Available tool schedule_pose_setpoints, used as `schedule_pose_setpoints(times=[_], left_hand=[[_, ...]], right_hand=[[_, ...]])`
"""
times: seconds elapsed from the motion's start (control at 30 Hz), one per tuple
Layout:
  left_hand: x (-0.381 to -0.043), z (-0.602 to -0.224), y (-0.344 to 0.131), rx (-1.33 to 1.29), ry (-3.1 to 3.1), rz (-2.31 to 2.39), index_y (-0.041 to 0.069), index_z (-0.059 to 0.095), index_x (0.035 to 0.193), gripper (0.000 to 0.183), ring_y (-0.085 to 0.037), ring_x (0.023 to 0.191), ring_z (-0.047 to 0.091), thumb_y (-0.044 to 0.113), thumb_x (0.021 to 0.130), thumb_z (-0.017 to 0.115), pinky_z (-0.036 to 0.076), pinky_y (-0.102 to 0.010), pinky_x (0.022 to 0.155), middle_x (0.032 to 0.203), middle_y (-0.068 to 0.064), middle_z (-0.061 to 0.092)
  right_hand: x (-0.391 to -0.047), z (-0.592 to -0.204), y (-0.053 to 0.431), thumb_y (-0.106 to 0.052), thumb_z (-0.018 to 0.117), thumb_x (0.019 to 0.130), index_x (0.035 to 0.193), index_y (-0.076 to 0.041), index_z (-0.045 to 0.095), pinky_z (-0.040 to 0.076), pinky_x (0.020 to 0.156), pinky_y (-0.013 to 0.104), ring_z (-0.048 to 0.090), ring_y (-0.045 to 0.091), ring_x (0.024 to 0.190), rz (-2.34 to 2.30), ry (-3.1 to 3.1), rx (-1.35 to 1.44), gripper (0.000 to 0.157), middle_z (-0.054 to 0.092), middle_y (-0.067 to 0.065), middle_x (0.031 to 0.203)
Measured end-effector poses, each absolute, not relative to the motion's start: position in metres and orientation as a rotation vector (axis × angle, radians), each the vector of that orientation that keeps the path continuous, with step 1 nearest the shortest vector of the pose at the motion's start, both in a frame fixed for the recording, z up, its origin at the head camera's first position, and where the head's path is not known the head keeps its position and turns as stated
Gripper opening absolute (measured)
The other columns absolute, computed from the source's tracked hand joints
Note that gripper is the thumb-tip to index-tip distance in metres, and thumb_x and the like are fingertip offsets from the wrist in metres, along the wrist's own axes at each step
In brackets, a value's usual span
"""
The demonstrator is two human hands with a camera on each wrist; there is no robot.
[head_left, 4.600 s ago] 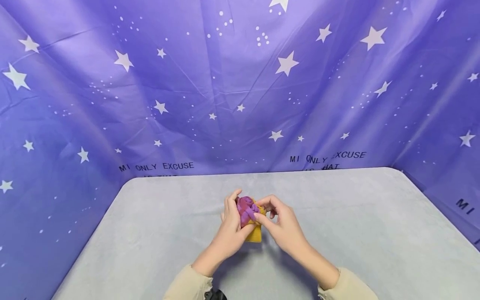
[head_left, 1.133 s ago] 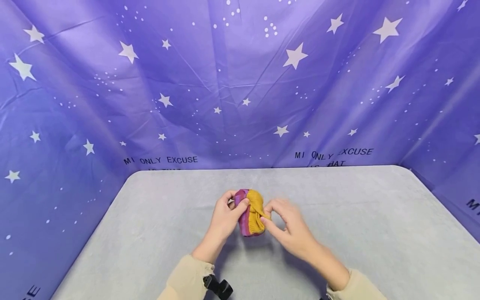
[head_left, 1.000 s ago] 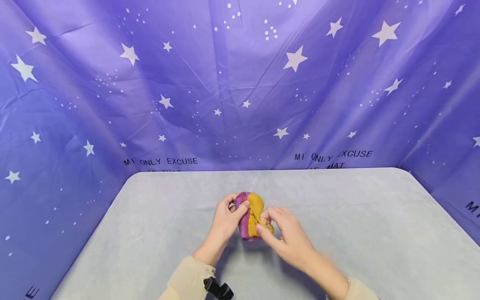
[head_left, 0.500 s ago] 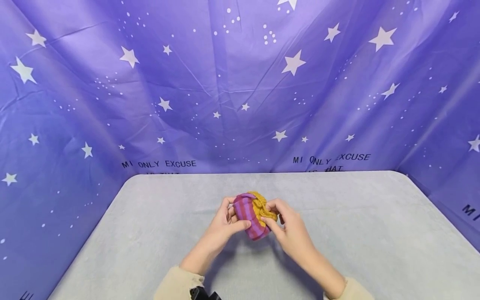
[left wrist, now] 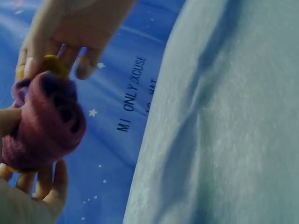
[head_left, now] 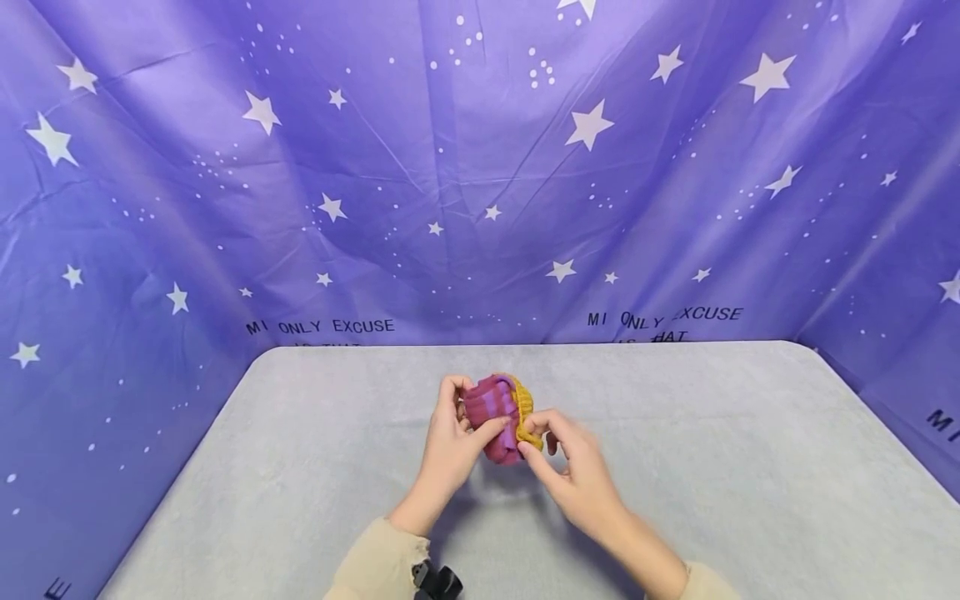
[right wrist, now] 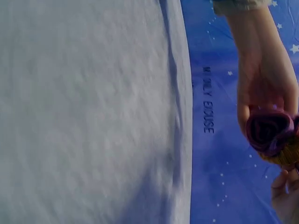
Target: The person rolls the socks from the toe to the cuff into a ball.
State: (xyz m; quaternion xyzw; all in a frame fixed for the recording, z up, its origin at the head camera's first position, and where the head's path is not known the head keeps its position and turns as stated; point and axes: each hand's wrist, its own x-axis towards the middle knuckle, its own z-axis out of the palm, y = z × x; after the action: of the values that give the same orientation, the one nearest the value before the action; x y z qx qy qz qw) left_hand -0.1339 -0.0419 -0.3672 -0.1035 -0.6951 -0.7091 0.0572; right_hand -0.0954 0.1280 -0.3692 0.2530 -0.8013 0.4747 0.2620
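A rolled-up bundle of knit socks [head_left: 487, 404], striped maroon and purple with a mustard ribbed cuff [head_left: 526, 402], is held above the table. My left hand [head_left: 450, 450] grips its left side, thumb across the front and fingers behind. At the lower right, the thumb and index finger of my right hand [head_left: 573, 467] pinch the edge of the mustard cuff. The coiled end of the socks [left wrist: 51, 121] shows in the left wrist view. From the right wrist view, the spiral of the roll [right wrist: 268, 130] is visible with mustard fabric beneath it.
A pale grey cloth-covered table [head_left: 300, 467] lies under both hands. Purple star-printed curtains [head_left: 450, 167] with black lettering stand behind and at both sides. A black wrist device [head_left: 437, 581] sits at the left sleeve.
The sock bundle has turned in my hands: the mustard side faced the camera a second ago, and now the striped side does. The right hand keeps working at the cuff edge.
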Motion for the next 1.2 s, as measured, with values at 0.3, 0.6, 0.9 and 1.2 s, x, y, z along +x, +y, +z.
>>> schedule_pose_setpoints(times=[0.3,0.6,0.9,1.2], left_hand=[[-0.136,-0.362,-0.025,-0.29,-2.275,-1.595,0.007,0.044,0.109,0.046,-0.015,0.088,0.059,0.009,0.078,0.078,0.052,-0.023,0.072,0.107,-0.009,0.053],[-0.126,-0.347,-0.039,-0.626,-2.368,-1.864,0.01,0.041,0.133,0.071,-0.025,0.107,0.067,0.003,0.076,0.082,0.058,-0.028,0.089,0.135,-0.01,0.049],[-0.137,-0.353,-0.041,-0.543,-2.397,-1.672,0.009,0.042,0.128,0.067,-0.014,0.08,0.061,0.012,0.076,0.085,0.055,-0.024,0.069,0.123,-0.014,0.052],[-0.14,-0.358,-0.029,-0.362,-2.537,-1.201,0.009,0.04,0.124,0.064,-0.019,0.085,0.06,0.014,0.076,0.082,0.054,-0.033,0.072,0.12,-0.008,0.051]], right_hand=[[-0.095,-0.372,0.117,-0.004,0.077,0.081,0.099,-0.012,0.062,0.042,0.06,0.02,0.048,0.001,0.07,1.149,-2.198,0.489,0.024,0.063,-0.007,0.082],[-0.109,-0.37,0.135,0.008,0.064,0.087,0.098,0.002,0.061,0.047,0.064,0.017,0.053,0.002,0.072,1.638,-2.151,0.29,0.013,0.061,0.004,0.083],[-0.104,-0.366,0.132,0.01,0.054,0.09,0.101,0.012,0.054,0.05,0.067,0.018,0.058,0.001,0.076,2.006,-2.103,0.328,0.011,0.058,-0.005,0.086],[-0.091,-0.36,0.119,0.012,0.052,0.089,0.101,0.011,0.053,0.054,0.075,0.017,0.062,0.003,0.084,2.053,-2.165,0.199,0.012,0.058,0.002,0.092]])
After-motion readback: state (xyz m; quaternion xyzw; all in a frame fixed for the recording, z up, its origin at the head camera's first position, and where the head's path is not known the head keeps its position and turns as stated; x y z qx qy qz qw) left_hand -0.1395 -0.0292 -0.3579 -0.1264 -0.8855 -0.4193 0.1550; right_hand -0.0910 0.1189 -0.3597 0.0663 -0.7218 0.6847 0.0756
